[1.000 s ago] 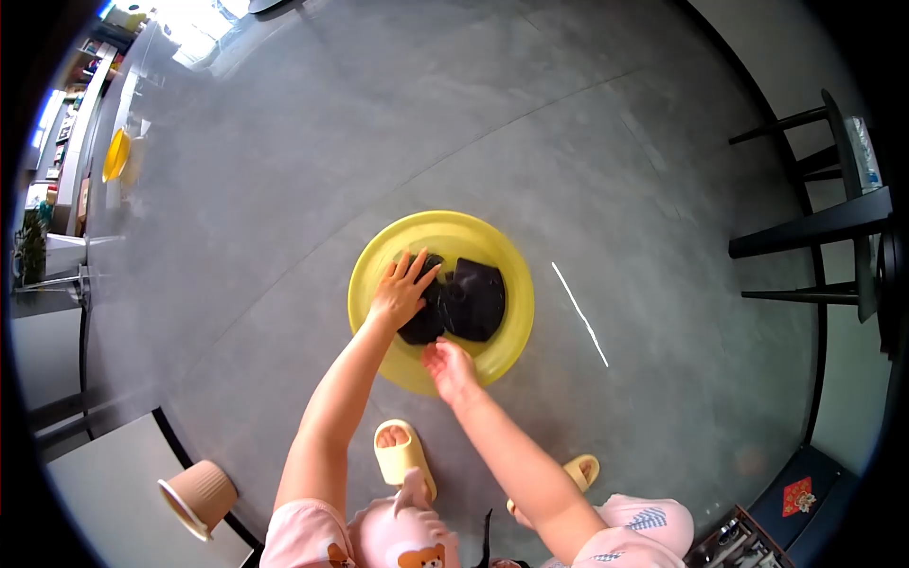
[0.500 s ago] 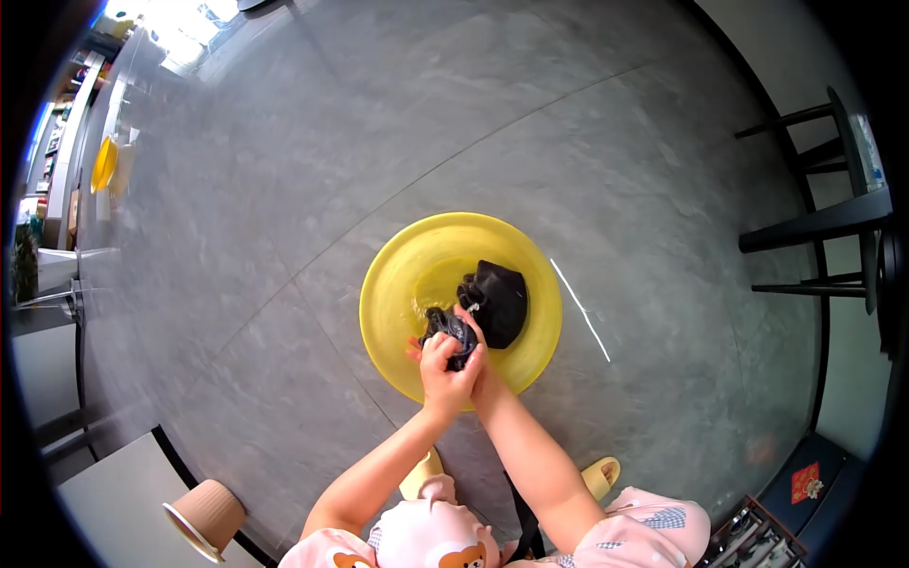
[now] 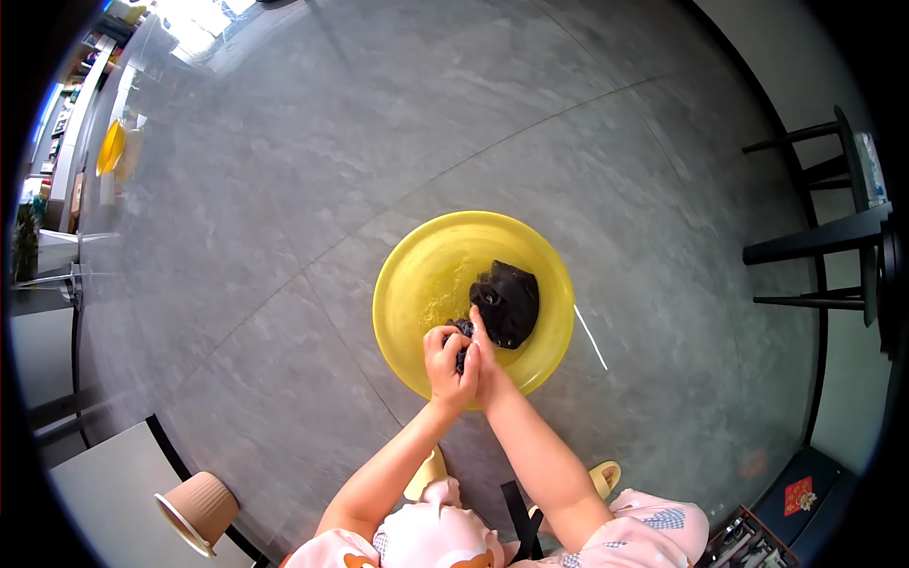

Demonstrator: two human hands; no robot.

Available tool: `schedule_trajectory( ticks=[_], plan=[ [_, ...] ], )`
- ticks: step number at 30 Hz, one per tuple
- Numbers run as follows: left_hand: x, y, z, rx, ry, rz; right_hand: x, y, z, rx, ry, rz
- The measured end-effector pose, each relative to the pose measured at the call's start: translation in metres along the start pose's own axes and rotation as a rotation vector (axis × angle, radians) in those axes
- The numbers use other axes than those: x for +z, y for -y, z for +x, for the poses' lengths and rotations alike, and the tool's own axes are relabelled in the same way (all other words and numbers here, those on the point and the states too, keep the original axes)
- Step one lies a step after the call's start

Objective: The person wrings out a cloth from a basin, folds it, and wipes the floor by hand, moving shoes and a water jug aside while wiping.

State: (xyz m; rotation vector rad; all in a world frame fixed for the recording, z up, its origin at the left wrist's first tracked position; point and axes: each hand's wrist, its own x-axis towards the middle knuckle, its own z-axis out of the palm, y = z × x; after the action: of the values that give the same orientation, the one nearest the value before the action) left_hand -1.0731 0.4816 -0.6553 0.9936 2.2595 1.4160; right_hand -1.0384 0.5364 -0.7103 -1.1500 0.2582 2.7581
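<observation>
A round yellow basin (image 3: 407, 275) rests on the grey floor in front of me. Dark wet cloth (image 3: 512, 305) lies in its right half, beside shallow rippled water. Over the near part of the basin, my left hand (image 3: 449, 364) is closed round a bunched piece of black cloth (image 3: 461, 331). My right hand (image 3: 486, 358) presses against the same bunch from the right, with one finger stretched toward the cloth in the basin. Most of the bunch is hidden between the hands.
Black chair legs (image 3: 814, 237) stand at the right. A beige bin (image 3: 204, 506) is at the lower left, and a yellow bowl (image 3: 111, 148) at the upper left. A thin white strip (image 3: 592, 339) lies right of the basin; my yellow slippers (image 3: 606, 476) are below it.
Across the frames, my hands came together at the near side and took up the left part of the black cloth. Since the middle frame, the bunch is squeezed smaller. The basin appears farther right.
</observation>
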Motion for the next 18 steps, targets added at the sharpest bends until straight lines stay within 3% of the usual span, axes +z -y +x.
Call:
schedule_trajectory(
  ticks=[5, 7, 12, 16, 18],
  plan=[
    [0.005, 0.009, 0.002, -0.046, -0.022, -0.131, 0.022, 0.003, -0.013, -0.155, -0.357, -0.194],
    [0.009, 0.011, 0.006, -0.039, -0.063, -0.178, 0.001, 0.0, 0.004, -0.263, -0.324, -0.256],
    [0.011, 0.013, 0.005, -0.322, -0.082, -0.399, 0.031, 0.0, -0.015, -0.384, -0.455, -0.388],
    [0.007, 0.012, 0.006, -0.491, -0.063, -0.574, 0.022, -0.003, -0.009, -0.471, -0.381, -0.369],
    [0.009, 0.013, 0.013, -0.665, -0.181, -0.705, 0.021, -0.004, -0.005, -0.589, -0.423, -0.458]
  ],
)
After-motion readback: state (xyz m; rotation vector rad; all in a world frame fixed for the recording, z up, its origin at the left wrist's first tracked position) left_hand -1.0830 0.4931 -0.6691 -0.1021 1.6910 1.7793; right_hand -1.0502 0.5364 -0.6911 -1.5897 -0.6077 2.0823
